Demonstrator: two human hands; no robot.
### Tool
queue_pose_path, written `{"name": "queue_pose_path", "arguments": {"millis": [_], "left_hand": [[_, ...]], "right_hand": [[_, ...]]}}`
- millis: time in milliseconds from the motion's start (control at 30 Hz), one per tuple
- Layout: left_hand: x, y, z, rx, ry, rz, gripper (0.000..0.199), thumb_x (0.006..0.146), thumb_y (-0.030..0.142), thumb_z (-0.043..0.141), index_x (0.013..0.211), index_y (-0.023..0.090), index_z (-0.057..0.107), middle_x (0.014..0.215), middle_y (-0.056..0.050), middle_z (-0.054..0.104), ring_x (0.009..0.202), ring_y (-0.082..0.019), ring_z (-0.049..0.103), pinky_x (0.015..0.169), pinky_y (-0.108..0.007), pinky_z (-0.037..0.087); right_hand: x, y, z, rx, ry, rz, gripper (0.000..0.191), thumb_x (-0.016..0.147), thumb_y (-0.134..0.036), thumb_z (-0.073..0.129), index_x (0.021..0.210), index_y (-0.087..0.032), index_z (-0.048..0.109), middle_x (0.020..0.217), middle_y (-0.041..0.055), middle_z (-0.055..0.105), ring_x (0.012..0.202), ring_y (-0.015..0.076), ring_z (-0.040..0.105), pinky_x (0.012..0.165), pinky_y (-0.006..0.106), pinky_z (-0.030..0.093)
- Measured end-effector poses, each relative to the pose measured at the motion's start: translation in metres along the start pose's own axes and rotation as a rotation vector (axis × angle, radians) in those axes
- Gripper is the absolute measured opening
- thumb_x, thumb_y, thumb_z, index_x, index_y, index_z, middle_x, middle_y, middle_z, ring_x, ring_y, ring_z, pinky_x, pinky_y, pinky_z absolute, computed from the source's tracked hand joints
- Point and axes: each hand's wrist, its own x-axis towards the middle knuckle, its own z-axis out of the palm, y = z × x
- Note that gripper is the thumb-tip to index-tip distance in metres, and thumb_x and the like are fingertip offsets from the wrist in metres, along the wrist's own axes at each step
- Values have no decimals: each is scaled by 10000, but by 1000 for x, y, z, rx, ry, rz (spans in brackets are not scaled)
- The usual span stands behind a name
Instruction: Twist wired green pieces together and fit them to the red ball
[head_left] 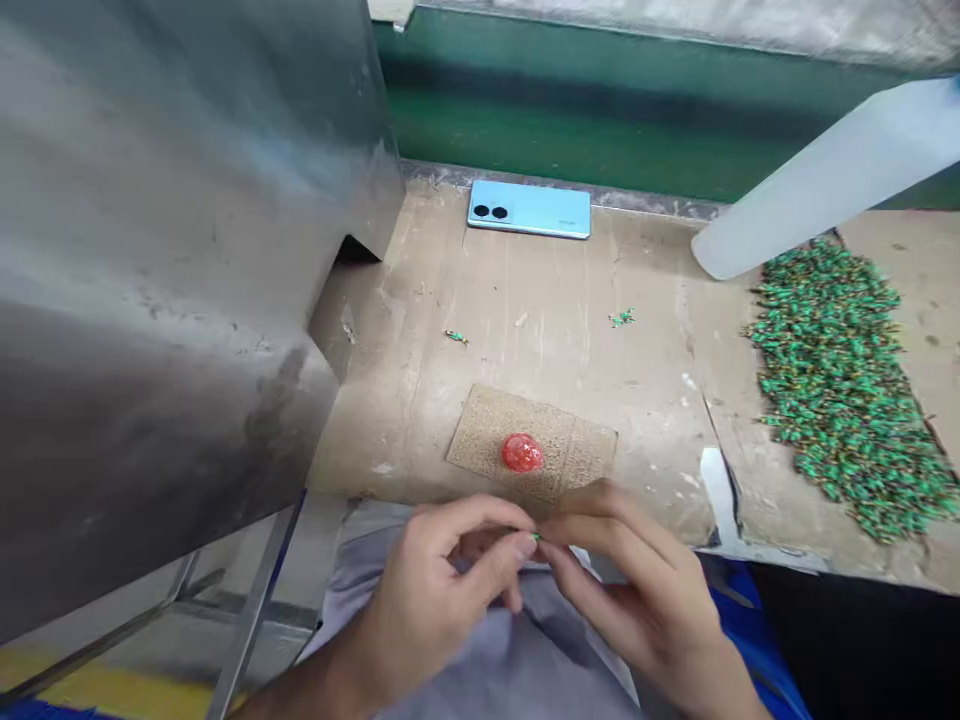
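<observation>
My left hand is closed in a pinch near the table's front edge, above the lap. Between its thumb and fingers is a tiny green piece, mostly hidden by the fingertips. My right hand meets it from the other side, its fingertips pinched at the same piece. Just beyond the hands lies a rough tan board. A shiny red translucent lump rests on that board. A heap of small green pieces with yellowish and dark bits covers the right of the table.
Single green pieces lie apart on the table, one at left and a small cluster. A light blue phone rests at the back. A white tube slants over the right side. A large metal casing borders the left.
</observation>
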Motion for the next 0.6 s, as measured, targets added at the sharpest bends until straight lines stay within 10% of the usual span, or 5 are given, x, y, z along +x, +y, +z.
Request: {"name": "queue_pose_path", "arguments": {"millis": [600], "left_hand": [[21, -19, -23, 578, 286, 667, 144, 924, 36, 708, 967, 173, 719, 978, -16, 758, 962, -120, 692, 906, -224, 552]], "right_hand": [[32, 27, -9, -120, -138, 222, 88, 1022, -123, 557, 1007, -198, 601, 912, 6, 600, 807, 102, 579, 704, 238, 461]]}}
